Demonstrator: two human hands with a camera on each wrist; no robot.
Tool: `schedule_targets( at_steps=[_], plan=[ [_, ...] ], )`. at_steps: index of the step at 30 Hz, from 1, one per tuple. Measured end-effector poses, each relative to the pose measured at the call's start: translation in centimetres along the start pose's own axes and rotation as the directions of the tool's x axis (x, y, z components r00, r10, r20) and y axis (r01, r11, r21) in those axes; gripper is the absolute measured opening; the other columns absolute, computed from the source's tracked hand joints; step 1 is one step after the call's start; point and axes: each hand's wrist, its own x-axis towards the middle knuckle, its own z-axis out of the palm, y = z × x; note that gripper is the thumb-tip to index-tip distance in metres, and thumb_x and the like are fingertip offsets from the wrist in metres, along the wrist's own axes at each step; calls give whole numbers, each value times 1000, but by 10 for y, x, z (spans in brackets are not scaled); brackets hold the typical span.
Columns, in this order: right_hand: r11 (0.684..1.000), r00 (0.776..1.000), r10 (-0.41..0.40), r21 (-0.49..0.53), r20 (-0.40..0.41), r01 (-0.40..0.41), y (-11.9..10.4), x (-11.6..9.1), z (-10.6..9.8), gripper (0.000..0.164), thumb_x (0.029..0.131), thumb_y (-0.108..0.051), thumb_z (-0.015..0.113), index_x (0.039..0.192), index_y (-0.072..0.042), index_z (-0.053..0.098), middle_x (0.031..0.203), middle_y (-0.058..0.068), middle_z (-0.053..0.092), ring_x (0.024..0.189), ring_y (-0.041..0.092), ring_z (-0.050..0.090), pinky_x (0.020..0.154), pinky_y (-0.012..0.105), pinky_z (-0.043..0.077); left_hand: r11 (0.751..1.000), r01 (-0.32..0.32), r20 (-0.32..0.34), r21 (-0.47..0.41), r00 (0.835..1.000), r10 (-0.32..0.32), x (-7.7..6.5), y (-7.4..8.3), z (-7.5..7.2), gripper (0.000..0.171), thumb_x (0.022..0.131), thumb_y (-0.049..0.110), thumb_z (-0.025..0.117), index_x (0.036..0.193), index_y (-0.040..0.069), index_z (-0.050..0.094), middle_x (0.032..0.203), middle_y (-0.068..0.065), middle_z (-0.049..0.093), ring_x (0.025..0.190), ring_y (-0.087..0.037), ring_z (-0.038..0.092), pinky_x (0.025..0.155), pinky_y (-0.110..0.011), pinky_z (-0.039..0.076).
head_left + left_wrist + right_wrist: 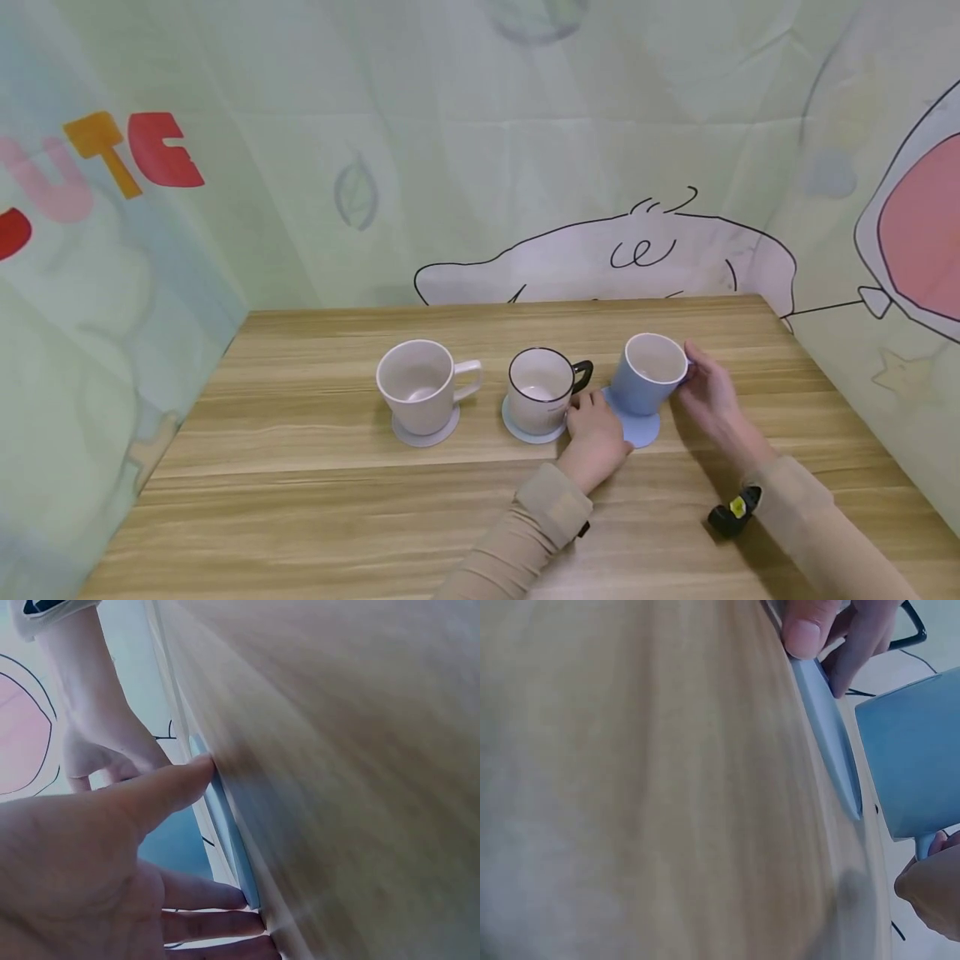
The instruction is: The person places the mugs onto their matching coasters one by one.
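Note:
A light blue mug (639, 388) is at the right of the row, its handle held by my right hand (712, 402). In the right wrist view, a gap separates the mug's base from the blue coaster (829, 735) below it. My left hand (597, 435) holds that coaster (643, 432) at its edge, the thumb (191, 780) on one side and the fingers on another. Close beside the left hand stands a white mug with a black rim and black handle (534, 410). The right fingers are partly hidden behind the blue mug's handle.
The black-rimmed mug sits on a pale blue coaster (532, 437). Farther left, a plain white mug (422, 410) stands on a greyish coaster (426, 439). All are on a wooden table (300, 508), with a printed curtain (465, 167) behind it.

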Motion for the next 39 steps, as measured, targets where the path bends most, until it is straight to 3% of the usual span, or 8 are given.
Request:
schedule_targets(
  at_steps=[7,14,25,39],
  plan=[
    [999,999,35,25,34,-36,3,-7,-2,28,102,-17,41,84,-9,61,81,-2,59,85,9,52,92,22,30,1000,5,27,9,1000,-5,1,0,1,72,82,68,56,138,22,52,139,0,46,127,-18,42,98,-31,46],
    [999,998,41,28,43,-42,6,-14,2,28,102,-16,42,82,-9,61,84,-2,56,87,9,50,91,21,31,1000,8,28,-16,1000,-8,0,-2,2,72,82,67,58,137,22,52,139,1,45,127,-17,41,95,-28,46],
    [998,996,61,14,71,-63,12,-19,6,31,103,-18,41,82,-12,63,81,-4,59,85,8,53,89,22,33,998,-29,-60,-54,998,25,-10,-10,2,71,79,65,63,131,16,58,137,-3,48,127,-18,44,95,-27,45],
    [998,994,54,-45,90,-50,17,-19,2,38,104,-18,35,79,-13,64,81,-4,62,85,8,54,90,22,32,991,-64,-82,-121,995,55,-17,-17,3,75,79,64,65,130,11,59,140,-5,47,131,-20,42,94,-27,49]
  ],
)
